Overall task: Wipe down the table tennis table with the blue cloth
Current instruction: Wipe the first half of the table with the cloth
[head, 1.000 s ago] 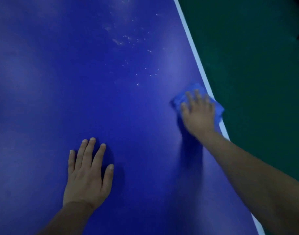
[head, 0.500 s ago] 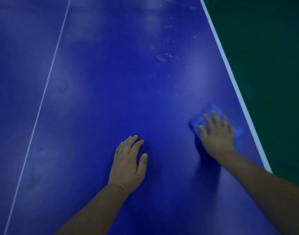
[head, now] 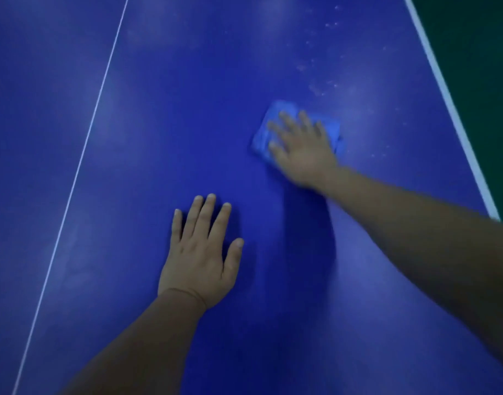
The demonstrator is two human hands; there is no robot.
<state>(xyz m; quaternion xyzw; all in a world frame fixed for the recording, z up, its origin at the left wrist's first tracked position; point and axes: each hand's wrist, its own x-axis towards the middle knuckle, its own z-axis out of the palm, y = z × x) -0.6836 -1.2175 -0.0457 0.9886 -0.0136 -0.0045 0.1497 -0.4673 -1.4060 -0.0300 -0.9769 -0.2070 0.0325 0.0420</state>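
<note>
Pressing the cloth [head: 273, 121] flat on the bench [head: 187, 95], your right hand [head: 301, 149] has fingers straight; your left hand [head: 200, 252] rests spread on it.

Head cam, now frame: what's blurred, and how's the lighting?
Head view: the right hand and cloth are motion-smeared, while the left hand is sharp. Head view is dim overall, with soft pale glare patches on the table and a dark shadow under the right forearm. The white specks beyond the cloth look faint.
</note>
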